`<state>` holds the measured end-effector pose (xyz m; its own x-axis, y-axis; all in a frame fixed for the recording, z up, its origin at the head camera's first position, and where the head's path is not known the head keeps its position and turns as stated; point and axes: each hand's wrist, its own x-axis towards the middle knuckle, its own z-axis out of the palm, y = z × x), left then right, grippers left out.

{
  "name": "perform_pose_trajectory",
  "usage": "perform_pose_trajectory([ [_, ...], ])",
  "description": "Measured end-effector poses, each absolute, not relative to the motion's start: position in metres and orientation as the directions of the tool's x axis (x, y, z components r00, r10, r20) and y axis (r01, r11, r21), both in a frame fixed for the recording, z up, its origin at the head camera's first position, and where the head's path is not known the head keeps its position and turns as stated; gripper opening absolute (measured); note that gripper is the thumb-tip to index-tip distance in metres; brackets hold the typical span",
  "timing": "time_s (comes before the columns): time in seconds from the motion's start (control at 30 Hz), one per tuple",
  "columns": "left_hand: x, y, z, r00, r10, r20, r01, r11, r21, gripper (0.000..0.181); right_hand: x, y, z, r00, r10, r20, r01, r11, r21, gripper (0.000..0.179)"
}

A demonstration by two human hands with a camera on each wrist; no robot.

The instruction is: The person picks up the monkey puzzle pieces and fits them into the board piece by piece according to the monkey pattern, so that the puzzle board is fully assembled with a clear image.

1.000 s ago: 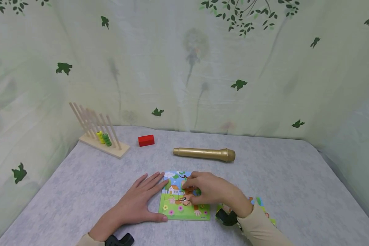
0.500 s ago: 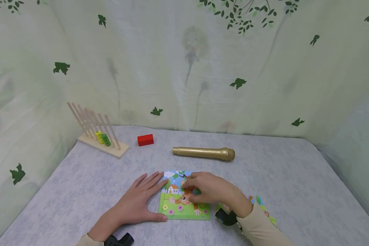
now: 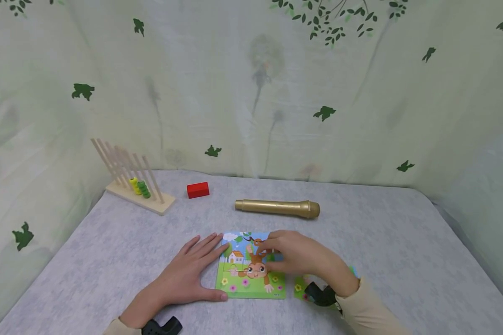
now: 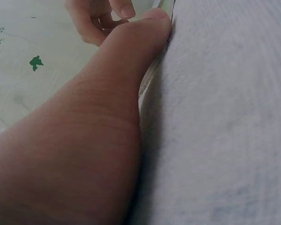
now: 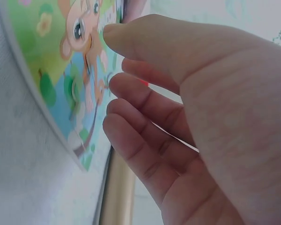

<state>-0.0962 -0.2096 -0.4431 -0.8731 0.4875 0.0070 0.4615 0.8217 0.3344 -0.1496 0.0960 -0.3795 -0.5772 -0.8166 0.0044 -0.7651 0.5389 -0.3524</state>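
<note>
A square jigsaw puzzle (image 3: pixel 255 286) with a monkey, a house and flowers lies flat on the table. My left hand (image 3: pixel 188 274) is spread beside it, fingertips and thumb at its left edge. Over the puzzle's right side hovers my right hand (image 3: pixel 302 253), thumb and fingers apart and loosely bent around nothing. In the right wrist view a gap shows between the fingers (image 5: pixel 126 91) and the puzzle face (image 5: pixel 51 56). Part of a second colourful picture piece (image 3: pixel 300 289) lies to the right, mostly hidden under my right wrist.
Behind the puzzle lies a gold toy microphone (image 3: pixel 276 208). A red block (image 3: pixel 198 190) sits further back. At the back left stands a wooden peg rack (image 3: pixel 140 197) with yellow and green beads. A leaf-printed curtain (image 3: pixel 251 93) hangs behind the table.
My right hand has let go of the puzzle and shifted right and up, uncovering more of the monkey. My left hand stays at the puzzle's left edge.
</note>
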Motion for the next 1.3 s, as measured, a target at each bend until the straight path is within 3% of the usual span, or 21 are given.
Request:
perform_pose_trajectory([
  [0.4,-0.096,-0.211,-0.445,-0.878,0.479,0.008,0.452,0.824,0.342,0.116,-0.146,0.13,-0.372,-0.607,-0.793,0.054,-0.741,0.54,-0.399,0.024],
  [1.3,-0.096,-0.211,-0.444,-0.877,0.48,0.007,0.452,0.82,0.351,0.115,-0.133,0.195,-0.365,-0.745,-0.666,0.038,-0.625,0.677,-0.389,0.026],
])
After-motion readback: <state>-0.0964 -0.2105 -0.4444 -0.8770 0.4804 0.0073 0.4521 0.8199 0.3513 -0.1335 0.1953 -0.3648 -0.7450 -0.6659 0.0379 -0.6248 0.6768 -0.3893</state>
